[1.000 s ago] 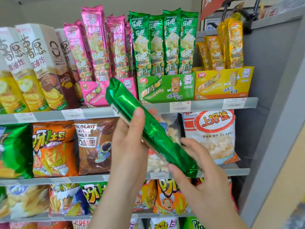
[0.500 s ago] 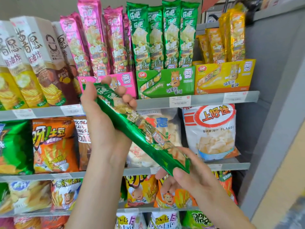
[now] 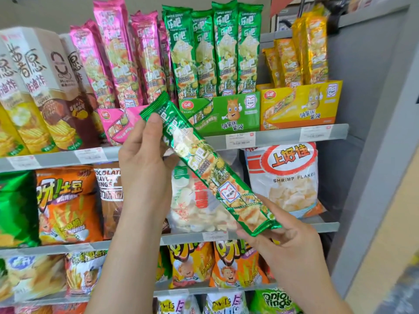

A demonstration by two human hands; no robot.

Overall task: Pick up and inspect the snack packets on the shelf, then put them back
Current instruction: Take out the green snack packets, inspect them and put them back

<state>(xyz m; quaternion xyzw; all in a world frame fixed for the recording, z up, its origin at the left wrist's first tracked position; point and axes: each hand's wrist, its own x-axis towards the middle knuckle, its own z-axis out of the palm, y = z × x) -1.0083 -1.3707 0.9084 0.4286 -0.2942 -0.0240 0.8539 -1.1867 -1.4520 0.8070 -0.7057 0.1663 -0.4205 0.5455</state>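
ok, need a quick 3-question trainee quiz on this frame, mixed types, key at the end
1. True or false: the left hand and the right hand both grip the green packet.
2. Multiple choice: the held packet's printed front faces A) the camera B) the shelf C) the floor.
3. Fill in: on the top shelf, the green display box sits between the pink box and the ____ box.

Key: 1 true, with the left hand at the upper end and the right hand at the lower end. 2 A. 3 yellow: the yellow box is on the green box's right in the picture.
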